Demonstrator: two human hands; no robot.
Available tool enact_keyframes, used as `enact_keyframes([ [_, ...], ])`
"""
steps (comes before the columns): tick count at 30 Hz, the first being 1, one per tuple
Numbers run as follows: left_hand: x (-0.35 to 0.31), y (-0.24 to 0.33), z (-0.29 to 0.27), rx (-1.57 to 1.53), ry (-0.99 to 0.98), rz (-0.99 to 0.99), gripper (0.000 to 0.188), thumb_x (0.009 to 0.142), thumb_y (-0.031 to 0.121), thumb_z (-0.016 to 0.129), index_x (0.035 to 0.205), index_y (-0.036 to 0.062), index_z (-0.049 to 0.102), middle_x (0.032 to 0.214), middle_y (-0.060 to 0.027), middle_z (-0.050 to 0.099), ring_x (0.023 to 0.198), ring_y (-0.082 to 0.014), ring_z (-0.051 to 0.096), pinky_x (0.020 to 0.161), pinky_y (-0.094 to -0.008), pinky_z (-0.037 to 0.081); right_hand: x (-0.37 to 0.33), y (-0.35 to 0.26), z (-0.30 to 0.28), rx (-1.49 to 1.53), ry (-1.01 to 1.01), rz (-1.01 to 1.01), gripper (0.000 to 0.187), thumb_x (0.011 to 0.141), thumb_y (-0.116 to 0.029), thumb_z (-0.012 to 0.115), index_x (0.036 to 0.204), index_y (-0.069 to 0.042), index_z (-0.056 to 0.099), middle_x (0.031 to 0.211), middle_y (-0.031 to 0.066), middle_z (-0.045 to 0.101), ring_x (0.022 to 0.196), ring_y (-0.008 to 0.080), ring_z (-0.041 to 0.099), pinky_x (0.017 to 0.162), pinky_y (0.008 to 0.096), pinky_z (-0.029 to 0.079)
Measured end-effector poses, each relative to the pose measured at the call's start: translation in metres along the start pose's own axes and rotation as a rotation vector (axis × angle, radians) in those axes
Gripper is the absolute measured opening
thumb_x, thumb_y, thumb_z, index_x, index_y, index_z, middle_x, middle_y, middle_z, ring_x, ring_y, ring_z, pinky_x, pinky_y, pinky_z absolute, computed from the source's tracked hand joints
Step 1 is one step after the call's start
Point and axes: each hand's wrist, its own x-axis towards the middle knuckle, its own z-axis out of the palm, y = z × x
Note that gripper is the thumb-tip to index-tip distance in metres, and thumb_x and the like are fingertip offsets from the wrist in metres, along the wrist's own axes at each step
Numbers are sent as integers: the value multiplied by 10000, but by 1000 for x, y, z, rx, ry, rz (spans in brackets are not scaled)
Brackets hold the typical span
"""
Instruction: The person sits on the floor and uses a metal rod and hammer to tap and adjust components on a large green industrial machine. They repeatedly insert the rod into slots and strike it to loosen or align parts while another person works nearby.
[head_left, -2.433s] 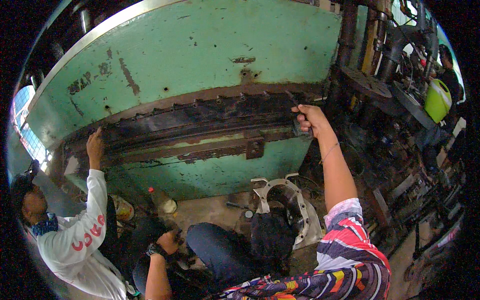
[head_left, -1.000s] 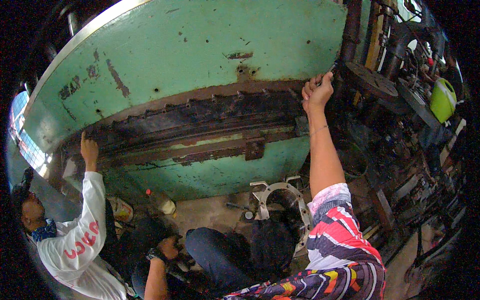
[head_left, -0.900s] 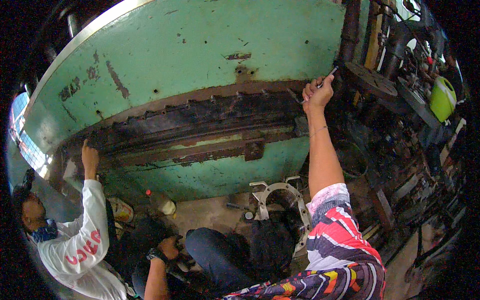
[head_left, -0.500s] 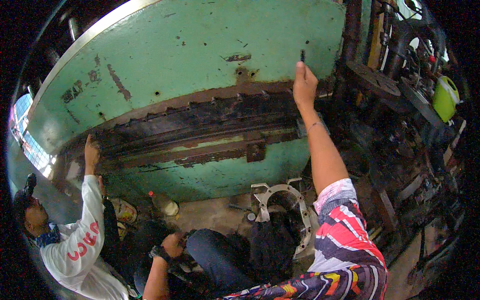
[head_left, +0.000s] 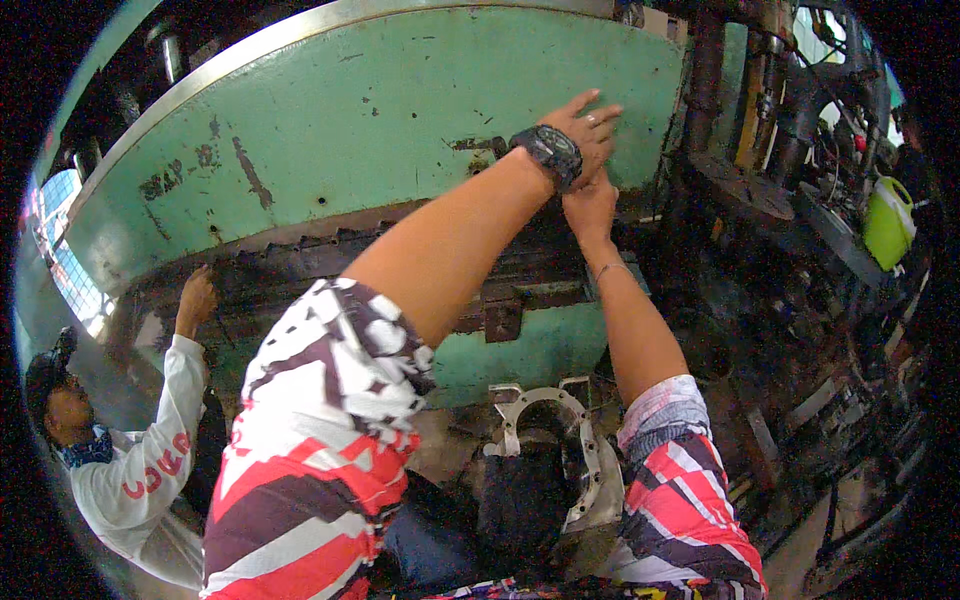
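Observation:
A large green machine beam (head_left: 400, 120) with worn paint fills the view ahead. Along its lower edge runs a dark toothed clamping strip (head_left: 290, 258). My left hand (head_left: 588, 135), a black watch (head_left: 548, 155) on its wrist, reaches across to the right in front of the beam. Its fingers are stretched out and slightly apart. Just below, my right hand (head_left: 590, 208) is closed beside the strip's right end, its top covered by the left hand. Whatever lies in its fingers is hidden.
A co-worker in a white sleeve (head_left: 165, 440) holds a hand (head_left: 198, 295) near the strip's left end. Below lies a grey metal ring-shaped bracket (head_left: 598, 460). At right stand dark machine parts (head_left: 740, 185) and a lime-green jug (head_left: 888, 225).
My left hand has risen from low down to meet my right. My right hand, which held up a short dark rod, has dropped a little. The co-worker's pointing finger has drawn in.

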Motion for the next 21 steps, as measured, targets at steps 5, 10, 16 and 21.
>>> enact_keyframes([
  [5, 12, 47, 18, 22, -158, -191, 284, 954, 238, 503, 1105, 128, 716, 1118, -45, 645, 1167, -258, 600, 1202, -586, 172, -3, 13, -18, 185, -94, 62, 338, 799, -126, 733, 1089, 24, 646, 977, 226, 724, 967, 367, 710, 803, 424, 544],
  [10, 18, 45, 17, 82, -97, -273, 261, 945, 217, 511, 1064, 143, 731, 1049, -52, 647, 1076, -263, 631, 1089, -522, 296, 4, 4, -24, 251, -151, 93, 358, 770, -102, 751, 1090, 26, 655, 977, 204, 736, 961, 350, 717, 793, 417, 543],
  [16, 17, 42, 18, 5, -68, -343, 197, 913, 205, 550, 951, 150, 736, 998, -63, 636, 976, -258, 650, 965, -468, 360, 6, 8, -19, 267, -191, 146, 378, 753, -104, 767, 1089, 27, 653, 1037, 234, 717, 1004, 390, 688, 815, 438, 536],
  [21, -11, 40, 13, -43, -36, -409, 164, 885, 197, 586, 979, 127, 701, 998, -71, 628, 1007, -256, 633, 924, -474, 381, -2, 12, -6, 21, -324, -22, 298, 859, -152, 643, 1129, -25, 637, 1023, 222, 712, 963, 427, 676, 824, 530, 535],
])
